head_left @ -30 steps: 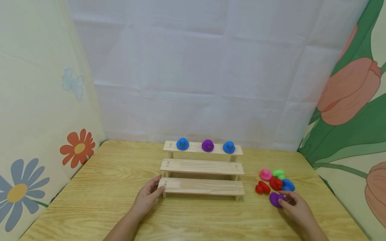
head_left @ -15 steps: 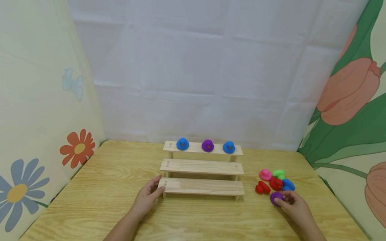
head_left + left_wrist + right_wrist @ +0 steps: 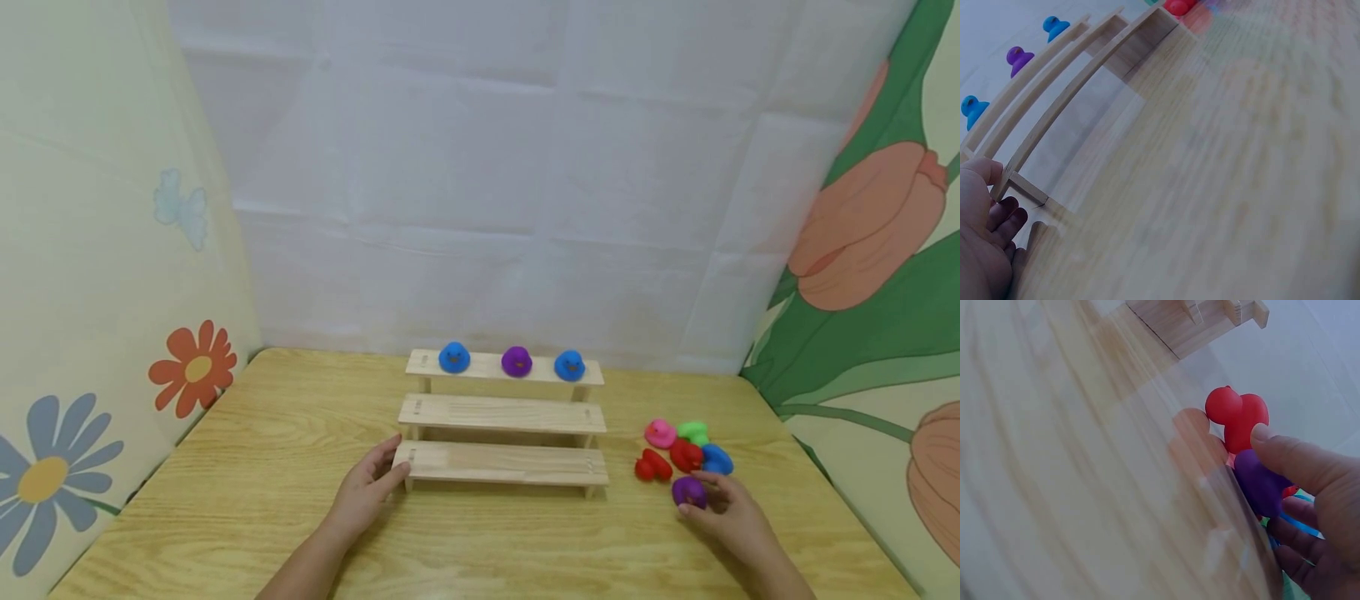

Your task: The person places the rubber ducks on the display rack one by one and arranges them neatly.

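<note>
My left hand (image 3: pixel 367 486) holds the left end of the lowest step of a three-tier wooden display stand (image 3: pixel 500 462), thumb at its front edge. In the left wrist view the thumb presses the step's end and the other fingers curl beneath it. My right hand (image 3: pixel 733 515) has a purple rubber duck (image 3: pixel 688 492) between thumb and fingers, low over the table, its face toward the head camera. Across the stand's top tier sit a blue duck (image 3: pixel 453 357), a purple duck (image 3: pixel 517 362) and another blue duck (image 3: pixel 570 365).
Just beyond the right hand lies a cluster of ducks: two red ones (image 3: pixel 653 466), a pink one (image 3: pixel 661 433), a green one (image 3: pixel 693 432) and a blue one (image 3: pixel 717 459). The wooden table (image 3: pixel 300 417) ends at a white cloth backdrop (image 3: pixel 480 208), with flowered panels at both sides.
The purple duck has turned in my right hand's fingers, so its face now shows toward the head camera. The left hand and the stand stay in place.
</note>
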A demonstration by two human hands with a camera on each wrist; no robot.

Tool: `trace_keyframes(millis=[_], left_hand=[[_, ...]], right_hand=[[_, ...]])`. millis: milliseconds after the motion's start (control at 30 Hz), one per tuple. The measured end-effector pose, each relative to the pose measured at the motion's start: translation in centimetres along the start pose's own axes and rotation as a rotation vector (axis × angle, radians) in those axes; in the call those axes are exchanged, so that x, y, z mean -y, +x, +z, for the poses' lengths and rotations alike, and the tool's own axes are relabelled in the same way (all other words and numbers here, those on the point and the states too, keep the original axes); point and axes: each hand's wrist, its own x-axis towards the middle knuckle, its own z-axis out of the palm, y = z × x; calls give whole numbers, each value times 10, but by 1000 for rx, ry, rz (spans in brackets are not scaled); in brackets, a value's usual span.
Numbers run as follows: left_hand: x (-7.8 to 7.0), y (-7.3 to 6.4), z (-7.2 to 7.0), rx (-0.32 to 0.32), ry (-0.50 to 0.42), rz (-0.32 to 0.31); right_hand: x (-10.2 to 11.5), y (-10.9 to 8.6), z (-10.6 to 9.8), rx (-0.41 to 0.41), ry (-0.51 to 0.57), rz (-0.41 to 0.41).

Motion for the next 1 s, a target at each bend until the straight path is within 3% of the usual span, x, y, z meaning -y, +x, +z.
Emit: trace_keyframes(millis=[433,1000], left_hand=[[-2,-2,0,-5,17,3],[-4,-2,2,-19,22,10]], right_hand=[[0,-3,0,-18,-14,-29],[9,-2,0,-20,129,36]])
